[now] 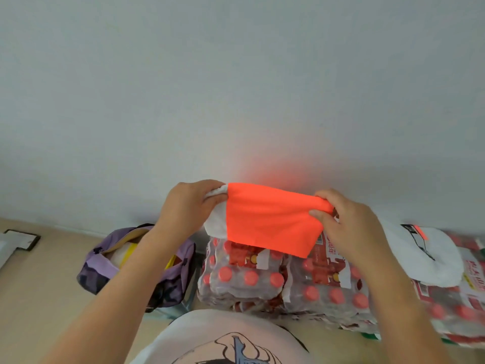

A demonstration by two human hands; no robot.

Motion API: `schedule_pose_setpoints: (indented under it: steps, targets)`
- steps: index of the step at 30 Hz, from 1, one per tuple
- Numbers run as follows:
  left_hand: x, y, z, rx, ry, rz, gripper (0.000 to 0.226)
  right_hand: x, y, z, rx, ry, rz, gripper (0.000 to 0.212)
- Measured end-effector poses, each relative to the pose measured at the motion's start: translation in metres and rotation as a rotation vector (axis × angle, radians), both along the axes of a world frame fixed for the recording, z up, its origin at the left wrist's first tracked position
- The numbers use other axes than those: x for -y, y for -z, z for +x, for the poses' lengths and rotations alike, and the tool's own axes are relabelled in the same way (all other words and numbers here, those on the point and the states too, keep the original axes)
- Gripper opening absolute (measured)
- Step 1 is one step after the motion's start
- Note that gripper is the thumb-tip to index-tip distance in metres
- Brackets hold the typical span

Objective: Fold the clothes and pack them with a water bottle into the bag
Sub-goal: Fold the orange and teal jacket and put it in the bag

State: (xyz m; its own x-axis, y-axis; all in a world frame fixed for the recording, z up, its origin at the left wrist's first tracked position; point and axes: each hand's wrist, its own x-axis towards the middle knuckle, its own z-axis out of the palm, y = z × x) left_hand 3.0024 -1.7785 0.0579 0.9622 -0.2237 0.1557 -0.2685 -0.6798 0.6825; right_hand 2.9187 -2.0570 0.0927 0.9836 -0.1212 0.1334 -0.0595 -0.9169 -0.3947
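Observation:
I hold a folded orange-and-white garment (267,219) in the air in front of a pale wall. My left hand (189,206) grips its white left end. My right hand (343,227) pinches its orange right end. Below and to the left, a purple bag (105,266) stands open on the floor with something white and yellow inside. A white garment (430,250) with an orange tag lies on the bottle packs at the right. Shrink-wrapped packs of red-capped water bottles (262,279) sit under the held garment.
More wrapped bottle packs (462,311) extend to the right edge. The beige floor (39,285) runs along the left, with a dark-framed flat object (23,239) near the wall. My own white printed shirt (231,340) fills the bottom centre.

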Motion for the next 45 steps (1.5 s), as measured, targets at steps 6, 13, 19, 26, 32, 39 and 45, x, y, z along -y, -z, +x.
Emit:
schedule_pose_setpoints:
  steps: [6, 13, 19, 26, 32, 39, 45]
  targets:
    - [-0.015, -0.010, 0.019, 0.038, 0.208, -0.036, 0.014, 0.012, -0.004, -0.010, -0.119, -0.096, 0.477, 0.008]
    - [0.003, 0.019, 0.054, -0.667, 0.263, -0.492, 0.046, 0.042, 0.050, 0.022, -0.317, 0.022, 1.083, 0.018]
    - [0.032, 0.099, 0.055, -0.856, -0.115, -0.444, 0.024, 0.052, 0.135, 0.061, -0.369, 0.179, 0.870, 0.018]
    - [0.032, 0.113, 0.021, -0.982, -0.176, -0.343, 0.051, 0.051, 0.154, 0.040, -0.435, 0.217, 0.941, 0.034]
    - [0.013, 0.108, 0.028, -1.172, 0.007, -0.482, 0.048, 0.016, 0.139, 0.029, -0.536, 0.296, 1.100, 0.053]
    - [-0.124, 0.120, 0.077, -1.108, -0.014, -0.698, 0.041, -0.111, 0.125, 0.057, -0.467, 0.320, 1.152, 0.053]
    - [-0.266, 0.183, 0.129, -0.909, -0.234, -0.550, 0.031, -0.250, 0.203, 0.137, -0.476, 0.170, 0.991, 0.032]
